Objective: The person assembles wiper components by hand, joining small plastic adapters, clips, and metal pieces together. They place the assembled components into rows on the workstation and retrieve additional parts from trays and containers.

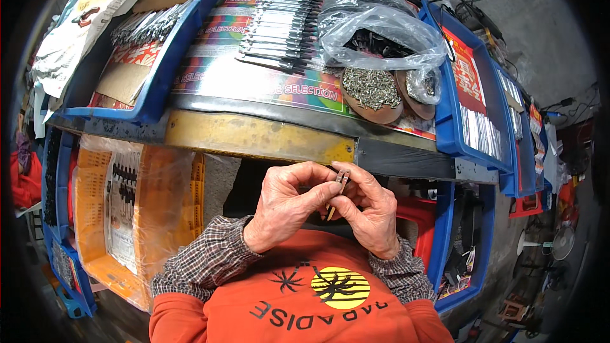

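Note:
My left hand and my right hand meet in front of my chest, just below the worktable's edge. Between them, pinched by thumbs and fingertips, is a small narrow metal piece with two prongs. The fingers cover part of it, so its exact kind is unclear. Beyond the hands, a long row of slim silver pieces with dark ends lies on the colourful printed table cover. Small metal pins or rivets fill a shallow brown container, next to a clear plastic bag holding dark parts.
Blue trays stand at the left and right of the table, with metal pieces inside. An orange crate sits below on the left. Another blue bin is low on the right. The table's front edge runs just beyond my hands.

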{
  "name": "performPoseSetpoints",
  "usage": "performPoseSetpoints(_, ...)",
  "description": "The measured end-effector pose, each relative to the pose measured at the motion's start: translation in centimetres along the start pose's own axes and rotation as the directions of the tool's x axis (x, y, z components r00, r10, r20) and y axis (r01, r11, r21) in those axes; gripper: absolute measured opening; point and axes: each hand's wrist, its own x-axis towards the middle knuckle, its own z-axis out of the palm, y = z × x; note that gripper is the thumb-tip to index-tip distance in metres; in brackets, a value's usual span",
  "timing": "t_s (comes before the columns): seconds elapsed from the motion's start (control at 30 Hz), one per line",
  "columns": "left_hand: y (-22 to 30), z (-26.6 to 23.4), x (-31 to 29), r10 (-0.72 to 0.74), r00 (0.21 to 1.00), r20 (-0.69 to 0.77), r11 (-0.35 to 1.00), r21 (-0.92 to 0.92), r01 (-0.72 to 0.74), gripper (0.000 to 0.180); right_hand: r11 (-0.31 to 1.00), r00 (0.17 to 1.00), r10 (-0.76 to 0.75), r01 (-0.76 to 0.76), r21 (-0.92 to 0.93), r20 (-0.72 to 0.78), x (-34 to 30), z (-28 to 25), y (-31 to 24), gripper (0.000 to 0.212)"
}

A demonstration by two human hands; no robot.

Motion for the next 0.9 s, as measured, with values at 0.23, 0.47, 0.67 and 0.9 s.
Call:
performPoseSetpoints(0.23,0.19,-0.15,-0.04,-0.038,0.999,0.007,0.999,-0.031,0.039,0.012,0.998,0.999,0.029,-0.029,0.056,0.014,-0.09,0.15,-0.06,0.047)
performPoseSetpoints(0.47,-0.04,-0.18,-0.05,-0.032,0.999,0.013,0.998,-0.060,0.032,0.012,0.998,1.000,0.027,-0.027,0.054,0.003,-0.08,0.22,-0.24,0.046)
performPoseSetpoints(0.67,-0.27,-0.09,-0.07,-0.025,1.000,0.002,0.997,-0.071,0.025,0.012,0.997,0.998,0.054,-0.055,0.046,0.023,-0.05,0.20,-0.15,0.046)
performPoseSetpoints(0.9,-0.22,-0.22,0.17,-0.034,0.999,0.015,0.997,-0.075,0.035,0.011,0.997,0.999,0.054,-0.054,0.047,0.002,0.14,0.44,-0.06,0.045)
